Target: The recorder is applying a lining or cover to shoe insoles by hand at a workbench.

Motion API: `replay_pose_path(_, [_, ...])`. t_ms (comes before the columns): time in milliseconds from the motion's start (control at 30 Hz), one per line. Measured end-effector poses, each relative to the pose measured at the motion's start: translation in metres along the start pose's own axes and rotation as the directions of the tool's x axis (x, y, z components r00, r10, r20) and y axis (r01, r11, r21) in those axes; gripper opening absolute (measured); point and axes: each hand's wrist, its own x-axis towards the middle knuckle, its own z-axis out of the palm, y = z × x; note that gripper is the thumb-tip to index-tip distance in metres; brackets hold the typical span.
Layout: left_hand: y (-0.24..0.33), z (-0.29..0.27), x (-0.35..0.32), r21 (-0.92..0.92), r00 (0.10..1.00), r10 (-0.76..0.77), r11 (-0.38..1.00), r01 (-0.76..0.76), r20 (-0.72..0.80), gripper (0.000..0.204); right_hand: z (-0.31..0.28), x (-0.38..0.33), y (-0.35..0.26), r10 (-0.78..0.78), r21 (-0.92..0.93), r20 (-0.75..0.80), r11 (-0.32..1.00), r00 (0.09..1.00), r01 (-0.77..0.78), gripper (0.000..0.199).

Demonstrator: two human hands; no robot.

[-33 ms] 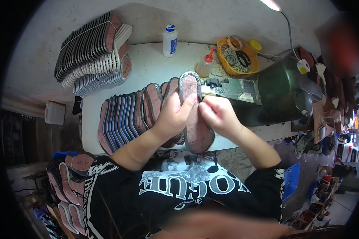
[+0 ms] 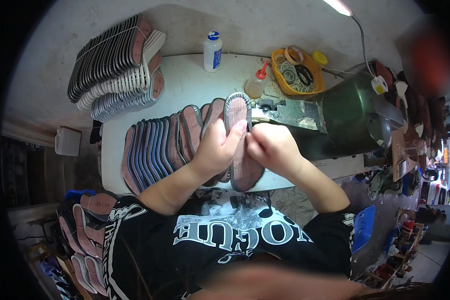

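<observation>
My left hand (image 2: pixel 217 146) is closed round the left side of a long pinkish-brown shoe insole (image 2: pixel 241 162) with a dark rim, its thumb pressed on the top face. The insole stands upright, its gathered, silvery far end towards the back. At its right edge my right hand (image 2: pixel 274 146) is curled closed, fingertips against the rim; what is pinched there is hidden. To the left of my hands, a row of similar insoles (image 2: pixel 147 152) leans together on the white table (image 2: pixel 185 75), several of them with blue-grey edges.
A sewing machine (image 2: pixel 345 115), dark green, stands right of my hands. Behind are a red-tipped squeeze bottle (image 2: pixel 256 84), a white bottle (image 2: pixel 212 55) and a yellow basket (image 2: pixel 297 75) of cords. Bundled insoles (image 2: pixel 110 62) are stacked back left; more insoles (image 2: pixel 87 230) lie below left.
My right hand has shifted slightly left and down along the insole's edge, covering more of it. The insole's near end has moved a little left. My left hand keeps its hold.
</observation>
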Motion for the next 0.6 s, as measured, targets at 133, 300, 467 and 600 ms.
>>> replay_pose_path(133, [-0.006, 0.008, 0.006, -0.180, 0.989, 0.019, 0.983, -0.045, -0.146, 0.019, 0.003, -0.008, -0.042, -0.378, -0.022, 0.043, 0.925, 0.925, 0.379, 0.023])
replay_pose_path(300, [0.018, -0.010, 0.019, -0.611, 0.993, -0.113, 0.789, 0.063, -0.042, 0.017, 0.029, -0.046, -0.015, 0.479, 0.834, -0.159, 0.532, 0.863, -0.142, 0.035])
replay_pose_path(467, [-0.005, -0.017, 0.052, -0.134, 0.989, -0.022, 0.991, 0.002, -0.144, 0.020, 0.068, -0.078, -0.020, 0.559, 0.938, 0.255, 0.055, 0.789, -0.342, 0.029])
replay_pose_path(600, [-0.022, -0.005, 0.070, 0.302, 0.934, 0.269, 0.934, -0.193, -0.236, 0.027, 0.070, -0.081, -0.027, 0.612, 0.952, 0.194, 0.072, 0.767, -0.299, 0.029])
